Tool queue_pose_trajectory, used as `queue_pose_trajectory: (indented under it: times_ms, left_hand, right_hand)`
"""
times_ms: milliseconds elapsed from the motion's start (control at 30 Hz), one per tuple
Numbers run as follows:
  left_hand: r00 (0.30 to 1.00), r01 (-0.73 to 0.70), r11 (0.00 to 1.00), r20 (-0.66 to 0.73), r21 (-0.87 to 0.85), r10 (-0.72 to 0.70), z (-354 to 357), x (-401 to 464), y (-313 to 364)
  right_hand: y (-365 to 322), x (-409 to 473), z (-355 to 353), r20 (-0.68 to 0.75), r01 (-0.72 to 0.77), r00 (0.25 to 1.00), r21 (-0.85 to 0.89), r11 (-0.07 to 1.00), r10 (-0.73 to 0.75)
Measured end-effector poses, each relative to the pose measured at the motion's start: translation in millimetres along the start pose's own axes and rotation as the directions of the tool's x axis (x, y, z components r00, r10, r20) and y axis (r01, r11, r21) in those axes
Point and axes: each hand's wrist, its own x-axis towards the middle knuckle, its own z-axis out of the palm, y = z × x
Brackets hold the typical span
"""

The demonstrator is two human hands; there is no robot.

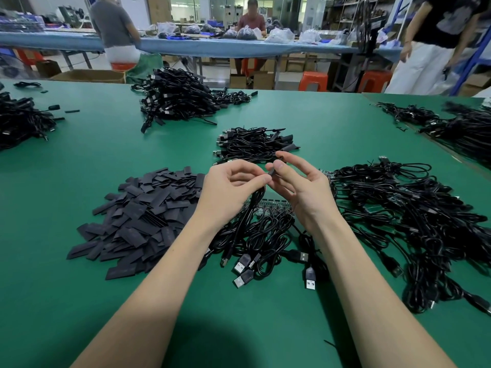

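Observation:
My left hand (228,189) and my right hand (300,189) meet above the green table (79,301). Between their fingertips sits a small black sleeve piece (271,172), pinched by my right thumb and forefinger. My left hand pinches the black USB cable (245,216) that hangs from that spot down into a tangle of cables (265,240) with USB plugs under my wrists. A heap of flat black sleeve pieces (138,216) lies to the left of my left hand.
More cable piles lie on the table: a small one (255,144) just beyond my hands, a large one (175,96) further back, one at the right (414,216) and one at the left edge (18,123). Beyond the table, three people are at other benches.

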Motion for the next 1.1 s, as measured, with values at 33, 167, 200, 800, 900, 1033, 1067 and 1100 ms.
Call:
queue_pose_trajectory:
  times_ms: [33,167,200,800,900,1033,1067,1100]
  left_hand:
    - [1.0,-0.002,1.0,0.004,0.005,0.002,-0.6,-0.1,0.3]
    - [0.999,0.003,1.0,0.041,0.03,-0.004,-3.6,0.7,4.6]
    - [0.999,0.005,0.999,0.051,0.037,-0.007,-4.1,0.9,6.0]
    - [0.995,0.029,0.996,0.091,0.088,-0.037,-10.4,0.0,15.3]
    - [0.998,0.001,0.99,0.068,0.142,-0.011,-12.4,-0.2,15.5]
    - [0.997,-0.032,0.987,0.068,0.158,0.021,-12.5,-1.2,17.8]
    - [0.997,-0.044,0.985,0.069,0.164,0.033,-12.9,-0.9,17.9]
    - [0.997,-0.054,0.984,0.068,0.172,0.043,-13.3,-0.7,17.9]
  right_hand:
    - [-0.4,-0.1,-0.3,0.001,0.001,1.0,-0.001,1.0,-0.001]
    - [-5.3,0.6,-3.0,0.044,-0.086,0.995,-0.002,0.996,0.086]
    - [-8.6,0.6,-5.1,0.065,-0.12,0.991,-0.015,0.993,0.12]
    - [-11.0,0.9,-8.8,0.114,-0.184,0.977,0.013,0.983,0.181]
    - [-11.2,0.9,-9.7,0.132,-0.189,0.973,-0.012,0.982,0.188]
    - [-11.6,0.4,-9.6,0.151,-0.2,0.968,-0.024,0.979,0.201]
    - [-11.6,0.3,-9.6,0.159,-0.203,0.966,-0.026,0.979,0.205]
    - [-11.3,0.2,-9.7,0.168,-0.207,0.963,-0.03,0.978,0.209]
